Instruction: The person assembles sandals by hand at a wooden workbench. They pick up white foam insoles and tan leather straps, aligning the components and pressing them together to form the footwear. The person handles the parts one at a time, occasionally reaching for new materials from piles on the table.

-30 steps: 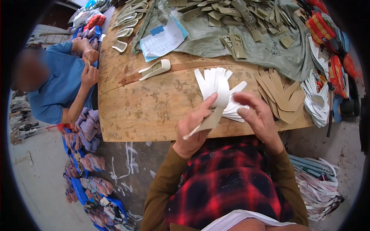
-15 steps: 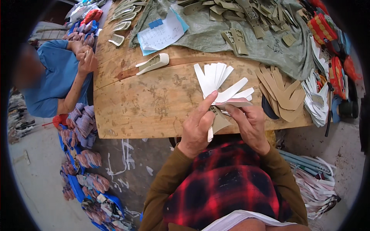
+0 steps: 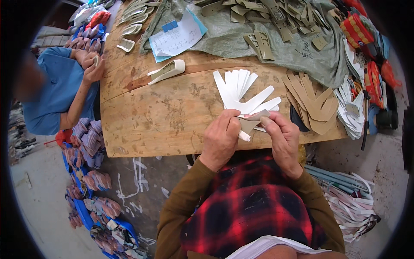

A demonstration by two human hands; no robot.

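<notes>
Near the table's front edge, my left hand (image 3: 222, 140) and my right hand (image 3: 282, 140) hold a small grey-tan shoe insole piece (image 3: 249, 124) between them. A white strip runs along its side, and its rolled end pokes out below my left fingers. My right thumb and fingers pinch the upper right corner, where a bit of pink shows. Just beyond my hands lies a fan of white V-shaped pieces (image 3: 246, 97); its lower ends are hidden behind the hands. Farther left, a white-edged insole piece (image 3: 167, 71) rests alone on the wood.
Brown V-shaped pieces (image 3: 317, 105) lie to the right, with white strips (image 3: 349, 108) beyond them. Olive insole boards (image 3: 263, 43) cover a grey-green sheet (image 3: 215, 49). Clipped papers (image 3: 177, 41) lie behind. At left, a person in a blue shirt (image 3: 64, 86) handles a small piece.
The insole piece has turned in my hands, its grey-tan face now showing where pink showed before. My left index finger has curled in from its stretched position. The view has shifted slightly.
</notes>
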